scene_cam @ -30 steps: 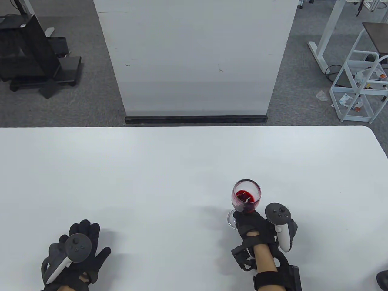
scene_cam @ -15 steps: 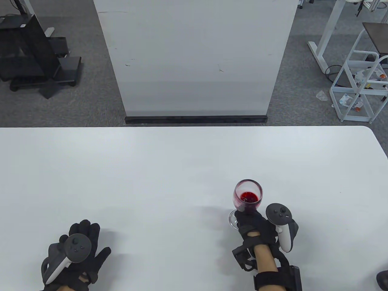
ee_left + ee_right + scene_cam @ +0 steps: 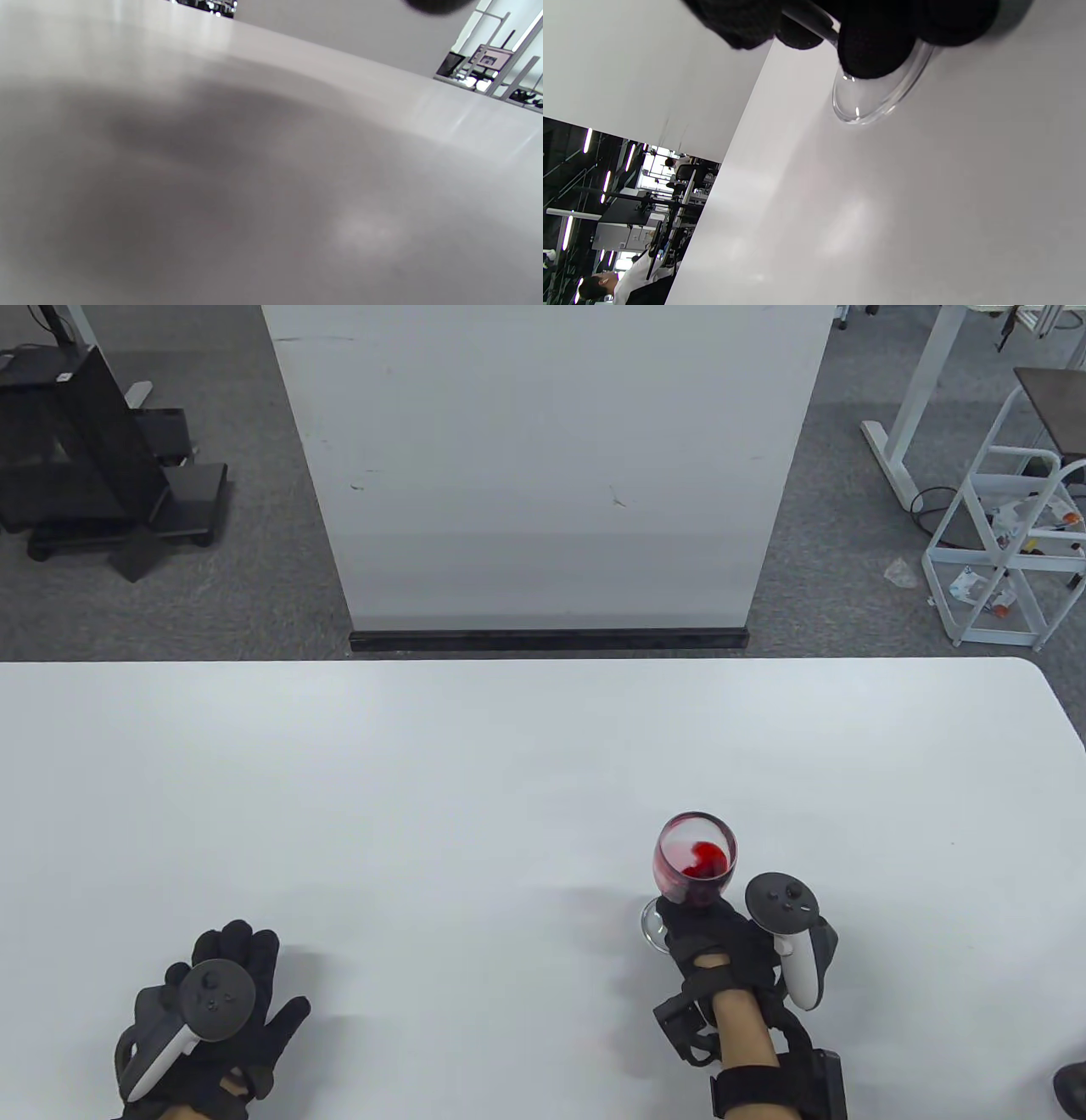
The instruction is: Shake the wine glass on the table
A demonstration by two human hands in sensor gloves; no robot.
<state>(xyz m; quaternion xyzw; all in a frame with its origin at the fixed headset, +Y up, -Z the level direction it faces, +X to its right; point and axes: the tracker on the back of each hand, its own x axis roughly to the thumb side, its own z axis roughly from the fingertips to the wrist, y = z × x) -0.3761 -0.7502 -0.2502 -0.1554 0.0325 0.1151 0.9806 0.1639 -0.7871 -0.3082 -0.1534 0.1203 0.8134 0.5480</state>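
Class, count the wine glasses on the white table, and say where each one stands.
1. The wine glass stands near the table's front right, red liquid inside, its stem held by the right hand. No other glass shows in any view.

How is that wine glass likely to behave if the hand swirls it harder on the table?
The wine glass is probably top-heavy: a wide bowl with red liquid over a thin stem, so it may tip. Its clear foot looks smooth on the slick table, so likely slides. The right hand grips low, limiting control.
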